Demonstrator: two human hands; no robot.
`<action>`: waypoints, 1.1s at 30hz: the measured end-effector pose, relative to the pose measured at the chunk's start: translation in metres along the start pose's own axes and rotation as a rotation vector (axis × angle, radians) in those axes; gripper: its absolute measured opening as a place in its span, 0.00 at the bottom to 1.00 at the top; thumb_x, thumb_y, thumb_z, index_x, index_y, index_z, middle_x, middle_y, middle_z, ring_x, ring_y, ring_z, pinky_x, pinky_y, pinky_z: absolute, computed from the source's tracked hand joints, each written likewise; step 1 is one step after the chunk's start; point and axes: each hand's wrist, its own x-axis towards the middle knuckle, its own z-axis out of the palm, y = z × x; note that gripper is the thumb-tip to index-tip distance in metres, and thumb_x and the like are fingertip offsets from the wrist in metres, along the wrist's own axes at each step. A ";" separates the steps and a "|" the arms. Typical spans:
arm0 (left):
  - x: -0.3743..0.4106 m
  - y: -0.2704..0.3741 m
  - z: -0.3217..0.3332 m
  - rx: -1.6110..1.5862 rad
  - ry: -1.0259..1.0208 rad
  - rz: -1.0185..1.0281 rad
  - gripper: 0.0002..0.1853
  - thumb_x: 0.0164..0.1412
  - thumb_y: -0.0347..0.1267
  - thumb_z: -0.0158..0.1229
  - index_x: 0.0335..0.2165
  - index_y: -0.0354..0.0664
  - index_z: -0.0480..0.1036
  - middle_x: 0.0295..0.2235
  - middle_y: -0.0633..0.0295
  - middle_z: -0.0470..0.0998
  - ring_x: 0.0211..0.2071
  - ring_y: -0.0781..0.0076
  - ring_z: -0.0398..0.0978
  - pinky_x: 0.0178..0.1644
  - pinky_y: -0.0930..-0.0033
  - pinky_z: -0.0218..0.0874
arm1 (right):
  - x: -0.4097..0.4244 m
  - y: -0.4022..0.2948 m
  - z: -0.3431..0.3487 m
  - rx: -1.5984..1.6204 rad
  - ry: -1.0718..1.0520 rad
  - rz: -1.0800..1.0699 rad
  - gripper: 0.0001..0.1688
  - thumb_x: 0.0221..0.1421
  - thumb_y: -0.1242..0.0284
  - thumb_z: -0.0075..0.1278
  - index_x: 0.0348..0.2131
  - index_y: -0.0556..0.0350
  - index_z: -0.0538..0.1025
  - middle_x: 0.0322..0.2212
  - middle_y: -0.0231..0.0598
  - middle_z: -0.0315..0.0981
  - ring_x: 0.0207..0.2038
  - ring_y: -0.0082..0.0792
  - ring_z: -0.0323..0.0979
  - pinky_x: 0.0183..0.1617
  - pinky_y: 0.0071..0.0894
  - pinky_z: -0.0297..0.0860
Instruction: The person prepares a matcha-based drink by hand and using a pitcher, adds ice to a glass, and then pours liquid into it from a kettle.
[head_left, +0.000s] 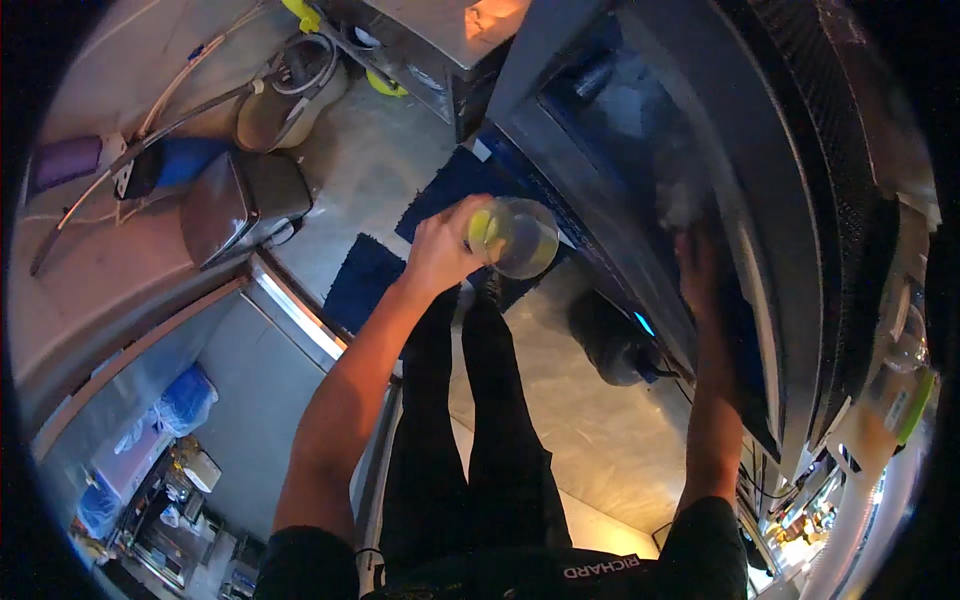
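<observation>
My left hand (444, 244) grips a clear round container (529, 238), holding it out over the floor. Yellow-green shows at the container's side nearest my fingers, and what is inside is unclear. To the right, my right hand (697, 274) reaches into the dark opening of a large grey appliance (517, 120). A blurred whitish thing (679, 187) lies just beyond my right fingertips. Shadow and blur hide whether those fingers hold it. Deeper in the opening is a pale patch (626, 105), too dim to name.
Dark blue mats (364, 277) lie underfoot. A black bin (247, 206) stands at the left wall, near a coiled hose (311, 64). A dark rounded object (611, 341) sits on the floor beside the appliance. Through a doorway at lower left are blue bags (186, 397).
</observation>
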 end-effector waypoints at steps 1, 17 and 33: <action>0.006 0.001 0.000 0.034 -0.012 0.008 0.30 0.42 0.36 0.71 0.46 0.42 0.71 0.39 0.51 0.78 0.40 0.46 0.76 0.42 0.56 0.69 | -0.015 -0.008 -0.006 0.084 -0.015 -0.015 0.22 0.64 0.67 0.43 0.53 0.62 0.69 0.49 0.53 0.70 0.54 0.42 0.68 0.57 0.35 0.61; 0.028 0.022 -0.007 0.367 -0.374 0.008 0.34 0.42 0.34 0.68 0.50 0.51 0.67 0.41 0.54 0.78 0.42 0.48 0.76 0.44 0.51 0.68 | -0.074 -0.073 -0.060 0.010 -0.450 -0.152 0.13 0.57 0.75 0.49 0.41 0.64 0.72 0.29 0.45 0.73 0.33 0.27 0.70 0.39 0.30 0.67; 0.029 0.022 0.012 0.255 -0.358 -0.067 0.37 0.41 0.37 0.69 0.53 0.48 0.66 0.42 0.54 0.77 0.43 0.49 0.75 0.45 0.50 0.67 | -0.074 0.043 -0.022 -0.054 0.028 -0.012 0.14 0.64 0.65 0.44 0.35 0.60 0.71 0.25 0.36 0.67 0.32 0.27 0.65 0.39 0.29 0.64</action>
